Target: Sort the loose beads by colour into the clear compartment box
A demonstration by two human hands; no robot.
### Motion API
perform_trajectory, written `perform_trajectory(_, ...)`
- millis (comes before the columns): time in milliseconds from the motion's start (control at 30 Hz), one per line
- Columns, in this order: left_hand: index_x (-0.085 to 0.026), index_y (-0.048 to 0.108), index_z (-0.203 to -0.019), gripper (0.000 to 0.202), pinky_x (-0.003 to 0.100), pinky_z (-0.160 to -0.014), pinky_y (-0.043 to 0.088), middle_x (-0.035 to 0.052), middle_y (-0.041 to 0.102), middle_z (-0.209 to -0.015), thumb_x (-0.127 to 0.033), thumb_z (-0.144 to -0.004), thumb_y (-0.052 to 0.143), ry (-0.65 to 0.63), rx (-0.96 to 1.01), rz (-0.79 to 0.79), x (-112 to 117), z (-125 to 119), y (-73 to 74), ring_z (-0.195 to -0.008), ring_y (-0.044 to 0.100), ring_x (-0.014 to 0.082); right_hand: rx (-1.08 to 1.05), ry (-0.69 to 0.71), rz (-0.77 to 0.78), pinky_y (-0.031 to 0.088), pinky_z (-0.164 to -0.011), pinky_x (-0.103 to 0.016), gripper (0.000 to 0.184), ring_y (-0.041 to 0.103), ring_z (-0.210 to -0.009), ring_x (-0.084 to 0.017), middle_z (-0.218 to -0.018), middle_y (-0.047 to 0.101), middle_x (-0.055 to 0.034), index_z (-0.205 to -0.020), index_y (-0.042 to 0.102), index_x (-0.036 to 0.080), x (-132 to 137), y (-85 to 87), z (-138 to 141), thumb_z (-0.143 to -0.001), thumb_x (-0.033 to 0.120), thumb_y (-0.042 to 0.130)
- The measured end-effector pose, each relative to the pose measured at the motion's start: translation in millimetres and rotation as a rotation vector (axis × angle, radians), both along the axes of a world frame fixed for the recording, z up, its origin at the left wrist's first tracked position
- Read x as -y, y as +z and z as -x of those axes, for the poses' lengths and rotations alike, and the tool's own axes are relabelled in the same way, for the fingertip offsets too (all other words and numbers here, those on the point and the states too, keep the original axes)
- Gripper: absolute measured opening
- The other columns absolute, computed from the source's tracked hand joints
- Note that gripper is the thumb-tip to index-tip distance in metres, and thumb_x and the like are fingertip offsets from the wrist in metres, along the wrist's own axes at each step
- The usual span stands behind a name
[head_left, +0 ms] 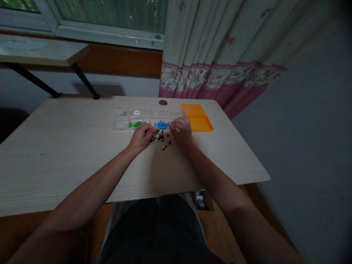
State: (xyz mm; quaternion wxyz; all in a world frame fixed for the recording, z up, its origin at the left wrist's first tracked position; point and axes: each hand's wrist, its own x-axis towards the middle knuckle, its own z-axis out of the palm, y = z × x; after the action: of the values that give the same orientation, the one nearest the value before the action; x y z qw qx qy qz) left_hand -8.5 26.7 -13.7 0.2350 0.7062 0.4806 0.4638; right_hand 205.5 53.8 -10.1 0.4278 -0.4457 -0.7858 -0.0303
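No writing can be read on anything in view. On the pale wooden table (pixel 68 154), near the middle of its far edge, lies a scatter of small dark pieces (pixel 161 139). The left hand (pixel 141 136) rests at the scatter's left side, fingers curled together over the pieces; whether it pinches one cannot be told. The right hand (pixel 181 130) sits at the right side, fingertips drawn together as if pinching something tiny. Just beyond stands a clear compartment box (pixel 143 119) holding green beads (pixel 136 124) and blue beads (pixel 161 124), with an orange lid (pixel 196 117) beside it toward the far right corner.
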Motion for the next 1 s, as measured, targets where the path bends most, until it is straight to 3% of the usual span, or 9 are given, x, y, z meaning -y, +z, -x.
perform_trajectory(133,-0.019,0.059,-0.074,0.038,0.027,-0.064,0.040,0.0002,0.055,-0.071,-0.054,-0.087,0.059,0.008,0.343,0.148,2.9,-8.8,1.9,-0.069,0.050,0.0149,0.011,0.222,-0.036,0.043,-0.092,-0.038,0.027,0.060,-0.094,-0.020,-0.091,0.071,-0.0031,-0.110,0.072,0.028,23.5,6.5,24.6,-0.097,0.041,0.053)
perform_trajectory(233,-0.018,0.059,-0.075,0.044,0.027,-0.064,0.042,-0.0001,0.057,-0.072,-0.062,-0.081,0.064,-0.045,0.527,0.246,7.8,-14.9,4.4,-0.069,0.052,0.0144,0.000,0.226,-0.039,0.044,-0.092,-0.038,0.028,0.061,-0.095,-0.020,-0.094,0.071,-0.0042,-0.117,0.071,0.029,29.5,7.4,35.3,-0.099,0.037,0.050)
perform_trajectory(367,-0.018,0.058,-0.073,0.045,0.025,-0.059,0.039,-0.0026,0.052,-0.065,-0.062,-0.083,0.064,-0.058,0.612,0.309,15.4,-20.0,7.0,-0.061,0.048,0.0120,-0.006,0.176,-0.053,0.044,-0.091,-0.038,0.026,0.061,-0.092,-0.020,-0.093,0.073,-0.0045,-0.110,0.073,0.028,30.6,8.5,36.4,-0.099,0.037,0.051)
perform_trajectory(500,-0.019,0.055,-0.067,0.043,0.027,-0.058,0.036,-0.0021,0.047,-0.062,-0.054,-0.092,0.054,0.037,0.378,0.207,20.3,-18.1,10.6,-0.061,0.044,0.0130,0.022,0.164,-0.111,0.042,-0.091,-0.037,0.021,0.061,-0.090,-0.019,-0.088,0.073,-0.0026,-0.102,0.074,0.027,33.4,10.2,34.2,-0.098,0.035,0.054)
perform_trajectory(700,-0.020,0.067,-0.080,0.033,0.033,-0.079,0.043,0.0033,0.059,-0.080,-0.038,-0.099,0.046,0.050,-0.072,-0.066,16.3,-6.8,13.3,-0.082,0.055,0.0183,0.078,0.000,0.012,0.039,-0.094,-0.039,0.024,0.059,-0.098,-0.021,-0.095,0.072,-0.0040,-0.096,0.074,0.027,21.7,13.7,18.1,-0.098,0.039,0.053)
perform_trajectory(867,-0.020,0.068,-0.087,0.033,0.035,-0.082,0.044,0.0051,0.062,-0.082,-0.038,-0.101,0.043,0.017,-0.226,-0.132,10.0,4.6,8.5,-0.086,0.056,0.0201,0.034,-0.245,0.073,0.038,-0.092,-0.042,0.024,0.054,-0.101,-0.025,-0.099,0.070,-0.0062,-0.093,0.074,0.025,-4.3,7.3,-16.6,-0.096,0.039,0.055)
perform_trajectory(1000,-0.020,0.069,-0.088,0.031,0.034,-0.082,0.045,0.0055,0.063,-0.084,-0.036,-0.100,0.045,0.013,-0.234,-0.124,8.6,10.1,5.5,-0.088,0.056,0.0202,0.075,-0.286,0.119,0.037,-0.090,-0.043,0.021,0.052,-0.101,-0.026,-0.100,0.069,-0.0074,-0.088,0.075,0.023,-16.9,-3.6,-28.6,-0.094,0.034,0.057)
